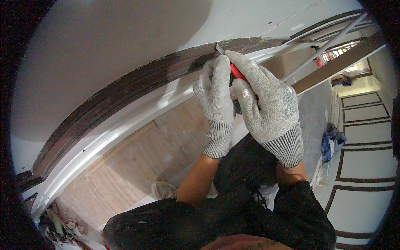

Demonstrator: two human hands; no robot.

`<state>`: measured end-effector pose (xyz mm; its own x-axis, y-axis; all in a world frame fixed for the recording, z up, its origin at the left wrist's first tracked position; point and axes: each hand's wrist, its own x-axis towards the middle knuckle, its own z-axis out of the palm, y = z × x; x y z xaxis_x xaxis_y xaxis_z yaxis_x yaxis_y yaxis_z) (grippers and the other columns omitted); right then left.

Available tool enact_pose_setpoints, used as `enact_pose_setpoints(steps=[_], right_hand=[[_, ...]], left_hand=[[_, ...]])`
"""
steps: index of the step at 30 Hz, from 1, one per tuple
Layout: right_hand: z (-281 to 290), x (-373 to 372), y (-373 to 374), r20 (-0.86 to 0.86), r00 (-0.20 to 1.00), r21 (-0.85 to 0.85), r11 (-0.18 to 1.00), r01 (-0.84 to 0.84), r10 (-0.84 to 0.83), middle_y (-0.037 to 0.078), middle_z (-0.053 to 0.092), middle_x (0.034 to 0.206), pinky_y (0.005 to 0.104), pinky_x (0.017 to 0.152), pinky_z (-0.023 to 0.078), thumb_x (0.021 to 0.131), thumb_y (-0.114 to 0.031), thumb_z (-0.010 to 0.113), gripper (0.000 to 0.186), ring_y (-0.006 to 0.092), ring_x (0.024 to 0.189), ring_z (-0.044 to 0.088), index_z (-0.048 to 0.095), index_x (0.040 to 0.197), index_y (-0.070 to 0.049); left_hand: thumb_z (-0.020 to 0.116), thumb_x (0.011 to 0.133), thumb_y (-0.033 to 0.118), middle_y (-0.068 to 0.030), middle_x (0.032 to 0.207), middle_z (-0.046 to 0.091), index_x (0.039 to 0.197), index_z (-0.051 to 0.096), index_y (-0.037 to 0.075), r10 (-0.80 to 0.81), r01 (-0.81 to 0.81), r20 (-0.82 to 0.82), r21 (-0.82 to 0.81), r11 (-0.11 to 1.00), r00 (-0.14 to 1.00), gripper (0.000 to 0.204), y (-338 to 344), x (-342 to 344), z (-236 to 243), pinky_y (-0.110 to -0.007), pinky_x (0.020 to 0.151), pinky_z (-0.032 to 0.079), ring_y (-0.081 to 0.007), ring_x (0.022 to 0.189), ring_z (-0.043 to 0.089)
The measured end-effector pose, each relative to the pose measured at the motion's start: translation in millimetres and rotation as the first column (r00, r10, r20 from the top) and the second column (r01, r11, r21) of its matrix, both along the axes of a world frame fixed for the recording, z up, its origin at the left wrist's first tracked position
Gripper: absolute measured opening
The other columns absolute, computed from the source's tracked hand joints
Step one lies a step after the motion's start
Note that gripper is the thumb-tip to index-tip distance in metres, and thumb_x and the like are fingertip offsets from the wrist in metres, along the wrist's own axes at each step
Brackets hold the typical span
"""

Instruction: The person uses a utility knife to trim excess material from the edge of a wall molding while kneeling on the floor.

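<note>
Right hand (273,102) is gripping a red-handled tool (237,72); left hand (217,96) is bunching fingers alongside, hold unclear; dark trim (125,86) is still lining the wall (108,37).

Matt grey knit, ribbed at the cuffs, covers the left hand (218,91) and right hand (273,100). Between them I see a smooth metal blade (220,49) and red plastic-looking handle (236,71). The dark moulding (125,86) beyond looks like wood, dull and scuffed; the white trim (164,101) beside it shines. The wall (104,46) at left is smooth and matt, the floor (146,141) wood-grained and smudged, the near trousers (166,225) black matt cloth.
</note>
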<state>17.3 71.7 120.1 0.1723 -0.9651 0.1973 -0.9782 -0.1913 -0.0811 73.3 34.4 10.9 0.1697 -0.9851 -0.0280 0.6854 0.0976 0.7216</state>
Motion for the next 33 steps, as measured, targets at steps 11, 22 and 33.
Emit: enact_pose_setpoints(steps=[11, 22, 33], right_hand=[[1.5, -1.3, 1.0, 0.02, 1.0, 0.001, 1.0, -0.002, 0.002, 0.025, 0.068, 0.119, 0.0424, 0.087, 0.058, 0.098, -0.018, 0.059, 0.042, 0.0393, 0.106, 0.071, 0.059, 0.14, -0.009], [-0.9, -2.0, 0.5, 0.051, 0.998, -0.001, 0.999, -0.035, 0.035, 0.025, 0.069, 0.119, 0.0436, 0.092, 0.056, 0.099, -0.017, 0.058, 0.042, 0.0398, 0.11, 0.069, 0.059, 0.139, -0.007], [-0.3, -1.0, 1.4, 0.047, 0.999, 0.012, 1.0, -0.012, 0.011, 0.025, 0.069, 0.117, 0.0432, 0.09, 0.057, 0.098, -0.017, 0.058, 0.044, 0.0398, 0.107, 0.07, 0.058, 0.141, -0.008]], left_hand=[[0.055, 0.106, 0.019, -0.013, 0.132, 0.059, 0.137, 0.057, -0.002, -0.045, 0.052, -0.114, 0.064, 0.997, 0.992, 0.037, 2.2, -0.6, 2.1, -0.038, 0.106, 0.045, -0.0234, 0.124, 0.055], [0.063, 0.102, 0.028, -0.0009, 0.093, 0.059, 0.101, 0.065, 0.0, 0.063, -0.062, -0.153, 0.013, 0.998, 0.986, 0.028, 0.4, -2.7, 4.4, -0.029, 0.078, 0.045, -0.0093, 0.088, 0.053], [0.064, 0.102, 0.028, 0.0007, 0.08, 0.06, 0.091, 0.067, 0.001, 0.112, -0.114, -0.073, -0.024, 0.993, 0.991, 0.029, -3.2, -4.8, 1.1, -0.028, 0.065, 0.043, -0.0066, 0.074, 0.051]])
